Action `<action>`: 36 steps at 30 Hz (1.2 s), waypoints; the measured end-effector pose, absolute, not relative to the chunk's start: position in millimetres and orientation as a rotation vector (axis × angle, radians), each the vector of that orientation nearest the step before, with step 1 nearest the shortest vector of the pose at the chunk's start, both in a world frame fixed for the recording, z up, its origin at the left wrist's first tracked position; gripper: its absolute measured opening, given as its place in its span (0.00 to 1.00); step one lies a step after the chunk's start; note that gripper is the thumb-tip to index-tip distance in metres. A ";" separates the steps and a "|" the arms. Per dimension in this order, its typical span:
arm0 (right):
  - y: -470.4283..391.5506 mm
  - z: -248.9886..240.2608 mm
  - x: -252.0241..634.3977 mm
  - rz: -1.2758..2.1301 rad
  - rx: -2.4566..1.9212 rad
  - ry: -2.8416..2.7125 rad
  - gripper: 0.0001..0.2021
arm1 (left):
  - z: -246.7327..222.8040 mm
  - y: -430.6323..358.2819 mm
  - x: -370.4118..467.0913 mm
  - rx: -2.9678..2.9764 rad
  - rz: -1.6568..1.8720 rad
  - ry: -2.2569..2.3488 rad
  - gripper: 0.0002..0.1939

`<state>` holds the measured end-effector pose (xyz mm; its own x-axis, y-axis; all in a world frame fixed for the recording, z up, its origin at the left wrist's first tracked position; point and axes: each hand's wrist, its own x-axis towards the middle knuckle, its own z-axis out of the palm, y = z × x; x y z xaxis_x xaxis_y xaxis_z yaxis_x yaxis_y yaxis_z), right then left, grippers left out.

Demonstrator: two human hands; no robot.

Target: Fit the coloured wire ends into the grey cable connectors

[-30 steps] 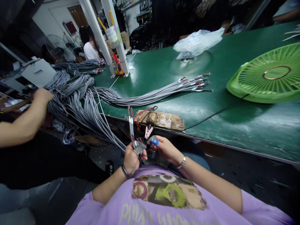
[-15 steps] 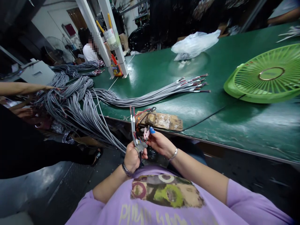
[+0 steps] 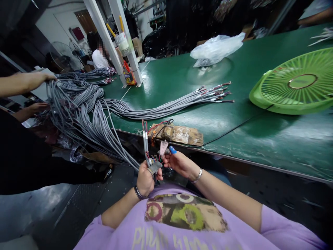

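Note:
My left hand (image 3: 146, 177), its thumb wrapped in grey, is closed round several grey cables (image 3: 145, 141). Their ends stand up above the fist, with white sleeves and thin red and dark wires on top. Fine coloured wires (image 3: 156, 158) fan out beside the left thumb. Just to the right, my right hand (image 3: 180, 165) has its fingers pinched together and a blue covering on the thumb. At those fingertips is a small pink clip-like tool (image 3: 163, 147), blurred, close to the coloured wires. Whether it touches the wires I cannot tell.
A heap of grey cables (image 3: 85, 100) covers the left of the green table (image 3: 166, 73). Another person's hand (image 3: 39, 80) grips part of it. A worn wooden block (image 3: 182, 134) lies at the front edge. A green fan (image 3: 293, 81) and plastic bag (image 3: 217, 48) lie beyond.
My right hand and the pink tool have shifted slightly, the hand a little to the right. My left hand still holds the cables. The other person's hand has lifted a bunch of cables.

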<state>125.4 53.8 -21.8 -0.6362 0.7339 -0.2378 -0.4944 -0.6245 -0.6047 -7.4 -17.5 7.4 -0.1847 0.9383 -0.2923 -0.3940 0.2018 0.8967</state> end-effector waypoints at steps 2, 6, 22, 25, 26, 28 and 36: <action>47.2 -21.5 128.9 2.242 -0.607 -0.753 0.19 | 5.2 -19.6 -7.9 0.624 1.352 1.210 0.14; 37.6 -14.5 128.3 2.095 -0.725 -0.909 0.17 | 1.4 -20.0 -7.1 0.644 1.356 1.237 0.14; 31.7 -4.2 124.1 1.741 -0.907 -1.201 0.17 | -2.3 -19.8 -7.4 0.673 1.380 1.247 0.12; 30.7 -8.1 124.6 1.735 -0.893 -1.206 0.17 | -0.1 -19.8 -6.6 0.651 1.399 1.247 0.13; 31.0 -10.7 125.0 1.755 -0.884 -1.189 0.17 | 0.8 -20.1 -6.7 0.647 1.399 1.242 0.13; 33.5 -16.9 125.5 1.836 -0.859 -1.081 0.18 | 3.1 -20.4 -7.3 0.636 1.398 1.229 0.12; 58.9 -21.9 116.1 2.034 -0.785 -0.819 0.23 | 12.2 -12.6 -6.8 0.585 1.392 1.185 0.10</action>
<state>116.1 58.9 -21.9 -0.4961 0.8340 -0.2416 -0.4338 -0.4791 -0.7631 -6.8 -12.6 12.2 -0.2169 0.9341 -0.2836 -0.4290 0.1698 0.8872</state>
